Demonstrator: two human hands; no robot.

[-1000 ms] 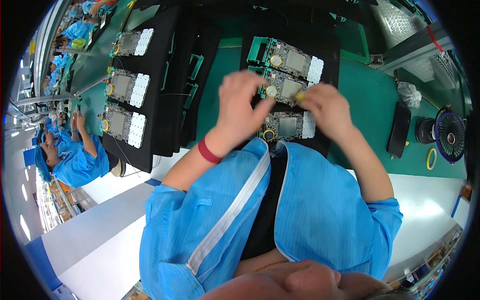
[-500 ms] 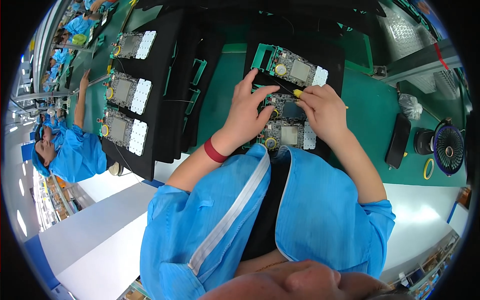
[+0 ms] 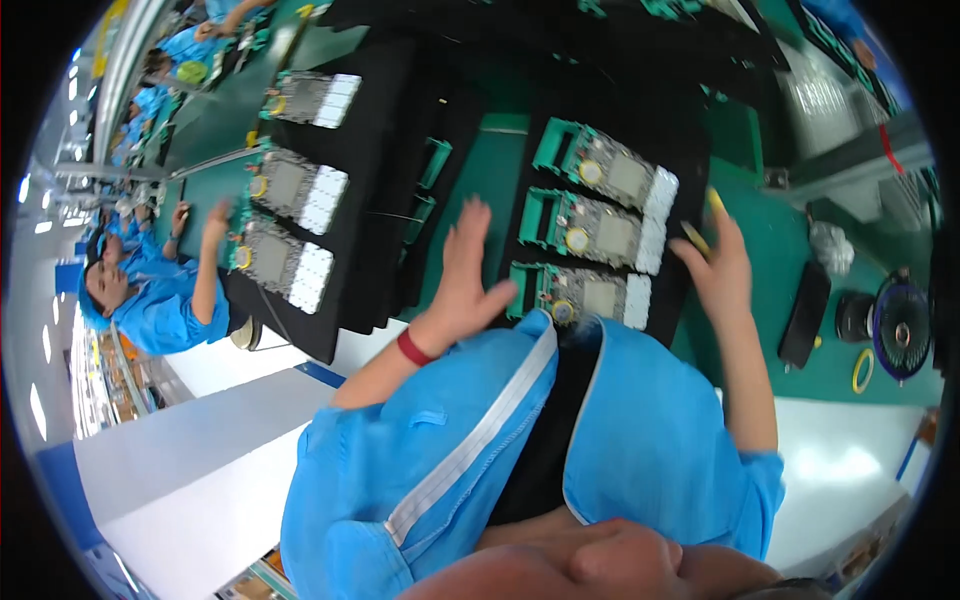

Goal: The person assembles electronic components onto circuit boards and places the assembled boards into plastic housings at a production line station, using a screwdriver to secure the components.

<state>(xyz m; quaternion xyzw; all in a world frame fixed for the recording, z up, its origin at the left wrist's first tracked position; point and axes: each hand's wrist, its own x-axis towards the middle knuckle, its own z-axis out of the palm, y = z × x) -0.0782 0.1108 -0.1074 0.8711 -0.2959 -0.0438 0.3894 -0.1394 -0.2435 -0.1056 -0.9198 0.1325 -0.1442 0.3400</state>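
A black tray (image 3: 690,150) lies on the green bench in front of me and carries three circuit boards in a column: the far board (image 3: 612,174), the middle board (image 3: 600,230) and the near board (image 3: 592,296). My left hand (image 3: 465,272) hovers at the tray's left edge with its fingers spread and nothing in it. At the tray's right edge is my right hand (image 3: 722,268), also spread and empty, with yellow covers on two fingertips. My blue coat hides the tray's near edge.
A second black tray (image 3: 365,130) with three more boards lies to the left. A co-worker in blue (image 3: 150,300) reaches toward it. At right stand a small fan (image 3: 900,335), a black block (image 3: 805,315) and a yellow ring (image 3: 862,370).
Both hands were together on the middle board. They have let go and moved apart to the tray's left and right edges.
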